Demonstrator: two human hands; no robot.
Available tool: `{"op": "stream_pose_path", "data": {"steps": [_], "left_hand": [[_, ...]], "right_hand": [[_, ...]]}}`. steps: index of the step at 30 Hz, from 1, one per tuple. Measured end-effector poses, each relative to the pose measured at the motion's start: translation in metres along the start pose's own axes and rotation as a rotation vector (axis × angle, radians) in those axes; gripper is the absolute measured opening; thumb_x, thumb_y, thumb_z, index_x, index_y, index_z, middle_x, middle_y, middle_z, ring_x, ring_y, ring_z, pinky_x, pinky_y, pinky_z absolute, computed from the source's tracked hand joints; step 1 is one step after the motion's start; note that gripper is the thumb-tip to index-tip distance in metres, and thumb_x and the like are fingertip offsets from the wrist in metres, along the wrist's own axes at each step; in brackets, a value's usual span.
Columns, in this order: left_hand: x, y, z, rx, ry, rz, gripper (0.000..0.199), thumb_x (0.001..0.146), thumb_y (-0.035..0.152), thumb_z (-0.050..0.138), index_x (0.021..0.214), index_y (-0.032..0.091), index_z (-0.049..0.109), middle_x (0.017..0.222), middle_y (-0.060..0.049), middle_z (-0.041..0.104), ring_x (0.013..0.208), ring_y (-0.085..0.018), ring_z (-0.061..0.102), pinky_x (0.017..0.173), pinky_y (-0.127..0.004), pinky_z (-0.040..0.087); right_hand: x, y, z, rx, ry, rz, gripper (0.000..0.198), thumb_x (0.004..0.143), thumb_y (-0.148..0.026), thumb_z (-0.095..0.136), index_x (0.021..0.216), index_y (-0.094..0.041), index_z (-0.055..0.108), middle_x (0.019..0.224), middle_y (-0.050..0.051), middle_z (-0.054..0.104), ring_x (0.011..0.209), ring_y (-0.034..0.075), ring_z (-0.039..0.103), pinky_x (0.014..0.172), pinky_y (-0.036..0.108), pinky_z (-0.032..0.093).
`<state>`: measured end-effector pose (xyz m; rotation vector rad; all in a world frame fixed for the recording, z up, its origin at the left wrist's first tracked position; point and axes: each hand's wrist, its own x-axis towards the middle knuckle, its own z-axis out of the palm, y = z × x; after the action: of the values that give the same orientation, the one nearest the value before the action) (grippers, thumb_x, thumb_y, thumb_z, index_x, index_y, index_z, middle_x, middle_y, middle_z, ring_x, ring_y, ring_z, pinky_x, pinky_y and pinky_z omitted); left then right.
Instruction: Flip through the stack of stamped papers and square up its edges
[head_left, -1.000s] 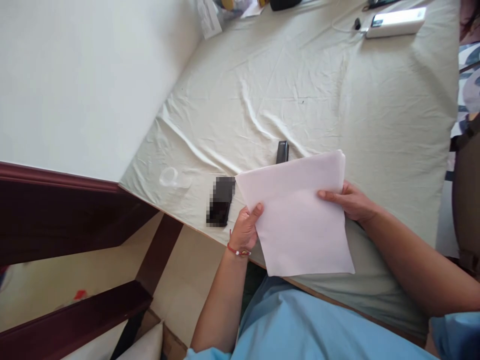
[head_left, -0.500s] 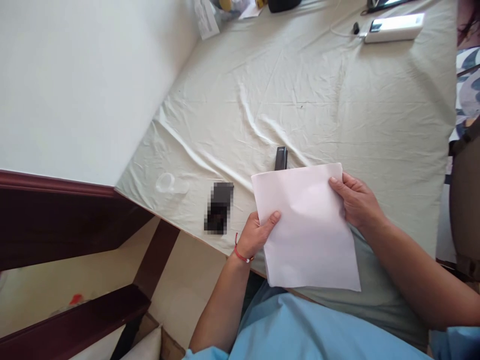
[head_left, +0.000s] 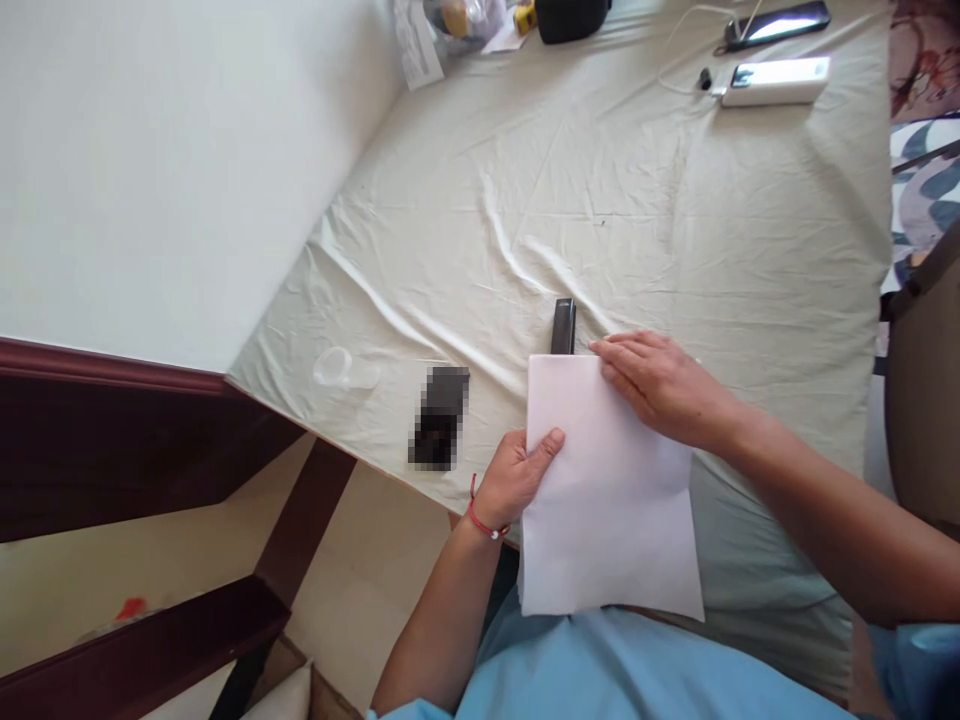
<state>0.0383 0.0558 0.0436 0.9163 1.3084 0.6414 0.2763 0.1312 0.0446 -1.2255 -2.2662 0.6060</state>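
Note:
A stack of white paper sheets (head_left: 607, 520) lies at the table's near edge, its lower part reaching over my lap. My left hand (head_left: 517, 475) grips the stack's left side, thumb on top and fingers underneath. Flat across the upper right corner rests my right hand (head_left: 656, 385), fingers stretched out and close together over the top edge. Just beyond the paper is a narrow black object (head_left: 564, 325) that looks like a stapler; the sheets may cover its near end. Left of my left hand, a dark blurred-out rectangle (head_left: 440, 418), perhaps a phone, lies on the cloth.
A clear round plastic piece (head_left: 334, 368) sits near the left edge of the cloth-covered table (head_left: 637, 200). At the far right are a white power bank (head_left: 780, 82), a cable and a phone (head_left: 780, 24). A black case (head_left: 571, 18) stands at the back. A wall borders the left.
My right hand has left its grip on the paper's right edge and now lies flat over the top right corner. The paper has shifted slightly towards me and straightened; my left hand keeps hold.

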Motion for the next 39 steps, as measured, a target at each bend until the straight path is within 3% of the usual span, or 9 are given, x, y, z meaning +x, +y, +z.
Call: {"op": "stream_pose_path", "data": {"steps": [2,8,13,17,23,27,30,34,39], "left_hand": [[-0.001,-0.002,0.0,-0.023,0.028,0.006,0.071,0.079,0.075,0.071,0.101,0.008,0.08,0.083,-0.012,0.079,0.068,-0.02,0.068,0.061,-0.027,0.051],[-0.002,-0.016,-0.002,-0.069,0.064,0.004,0.075,0.08,0.079,0.066,0.097,0.007,0.079,0.079,-0.011,0.077,0.062,-0.016,0.064,0.055,-0.025,0.046],[-0.006,-0.013,0.0,-0.094,0.015,-0.005,0.073,0.081,0.077,0.066,0.102,0.008,0.078,0.078,-0.011,0.077,0.066,-0.02,0.069,0.057,-0.026,0.049],[-0.009,-0.005,-0.002,-0.115,-0.041,0.004,0.072,0.081,0.076,0.068,0.104,0.009,0.078,0.081,-0.012,0.079,0.071,-0.023,0.073,0.06,-0.028,0.053],[-0.001,-0.018,-0.017,-0.134,0.098,-0.04,0.071,0.078,0.076,0.072,0.101,0.008,0.078,0.083,-0.013,0.08,0.078,-0.027,0.075,0.062,-0.03,0.055],[0.005,-0.033,-0.023,-0.149,0.112,-0.082,0.072,0.077,0.076,0.073,0.102,0.008,0.077,0.085,-0.014,0.08,0.085,-0.029,0.076,0.066,-0.032,0.057],[0.009,-0.039,-0.024,-0.112,0.108,-0.061,0.07,0.079,0.075,0.071,0.101,0.009,0.077,0.086,-0.013,0.08,0.088,-0.029,0.076,0.069,-0.032,0.057],[0.015,-0.041,-0.024,-0.075,0.106,-0.027,0.071,0.078,0.076,0.071,0.099,0.009,0.078,0.084,-0.013,0.08,0.091,-0.03,0.076,0.074,-0.034,0.059],[0.018,-0.041,-0.024,-0.119,0.121,0.002,0.069,0.079,0.072,0.073,0.107,0.009,0.076,0.092,-0.013,0.081,0.093,-0.029,0.075,0.08,-0.035,0.059]], "right_hand": [[0.005,-0.005,0.003,0.002,-0.09,0.012,0.042,0.107,-0.036,0.034,0.128,-0.02,0.067,0.122,0.015,0.074,0.123,0.034,0.063,0.104,0.052,0.048],[0.009,-0.011,0.003,0.046,-0.097,0.112,0.038,0.105,-0.042,0.038,0.097,-0.021,0.068,0.093,0.011,0.072,0.091,0.027,0.064,0.08,0.039,0.047],[0.014,-0.012,-0.015,0.173,-0.149,0.119,0.038,0.104,-0.046,0.042,0.082,-0.023,0.063,0.079,0.004,0.067,0.074,0.019,0.06,0.069,0.032,0.041],[0.018,-0.001,-0.033,0.22,-0.277,0.141,0.043,0.101,-0.053,0.045,0.072,-0.022,0.055,0.066,0.0,0.057,0.061,0.015,0.05,0.062,0.03,0.036],[0.007,0.042,-0.035,0.287,-0.387,0.277,0.044,0.096,-0.06,0.052,0.075,-0.022,0.061,0.068,0.0,0.056,0.064,0.015,0.049,0.062,0.03,0.038],[-0.01,0.064,-0.021,0.507,-0.438,0.385,0.045,0.094,-0.065,0.055,0.084,-0.023,0.067,0.077,0.001,0.063,0.072,0.017,0.058,0.07,0.031,0.046],[-0.016,0.066,-0.012,0.585,-0.443,0.522,0.044,0.091,-0.065,0.059,0.085,-0.022,0.068,0.075,0.002,0.065,0.064,0.016,0.059,0.065,0.031,0.048],[-0.016,0.061,-0.008,0.414,-0.357,0.675,0.038,0.087,-0.059,0.064,0.081,-0.022,0.066,0.058,-0.002,0.06,0.051,0.013,0.047,0.055,0.029,0.038],[-0.019,0.062,-0.007,0.392,-0.326,0.651,0.039,0.091,-0.059,0.056,0.083,-0.022,0.066,0.054,-0.004,0.054,0.05,0.012,0.042,0.055,0.029,0.034]]}}
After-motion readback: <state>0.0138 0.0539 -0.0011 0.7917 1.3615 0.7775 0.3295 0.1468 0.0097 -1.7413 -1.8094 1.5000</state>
